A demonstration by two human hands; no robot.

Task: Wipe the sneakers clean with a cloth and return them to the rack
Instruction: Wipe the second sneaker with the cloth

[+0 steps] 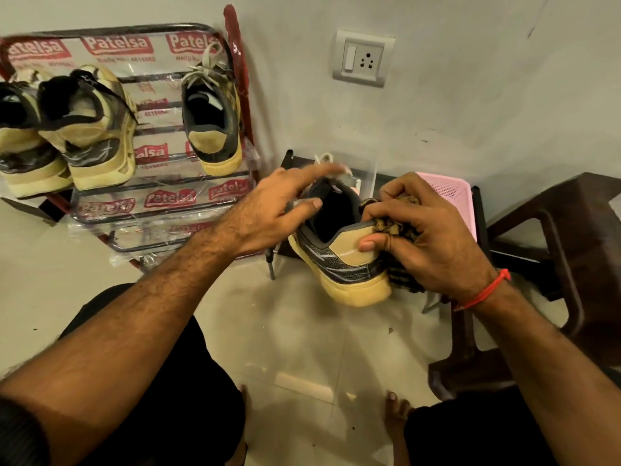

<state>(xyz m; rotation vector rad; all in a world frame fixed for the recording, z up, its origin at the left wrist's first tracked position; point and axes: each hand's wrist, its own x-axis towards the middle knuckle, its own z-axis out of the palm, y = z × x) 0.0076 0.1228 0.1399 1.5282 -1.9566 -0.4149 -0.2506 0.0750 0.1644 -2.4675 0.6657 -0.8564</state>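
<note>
- Above the floor tiles, just in front of the rack's right lower corner, the sneaker [339, 250] is held in mid-air, heel toward the camera and toe pointing away.
- Right hand [433, 240]: fingers curled round a bunched brown patterned cloth [393, 227], thumb pressed on the tan heel patch, so it pinches cloth and heel together.
- Left hand [279, 210]: fingers spread and mostly straight, forefinger stretched out over the tongue and laces, thumb by the collar. Whether it truly bears on the shoe I cannot tell; it is blurred.
- Risk, as I judge it: the shoe hangs largely on the right thumb's pinch. A hard rub with the cloth could twist it loose and drop it on the tiles.
- The loose white laces [324, 158] at the far end could catch under the left fingers or snag on the rack's bars at the return.
- On the rack [215, 31], three sneakers stand heel-out along the top shelf; the lone one [211, 116] at the right edge has free space to its left. A careless push there could knock its neighbours off the front edge.
- The rack's plastic wrapping looks slippery; a shoe set down crooked may slide.
</note>
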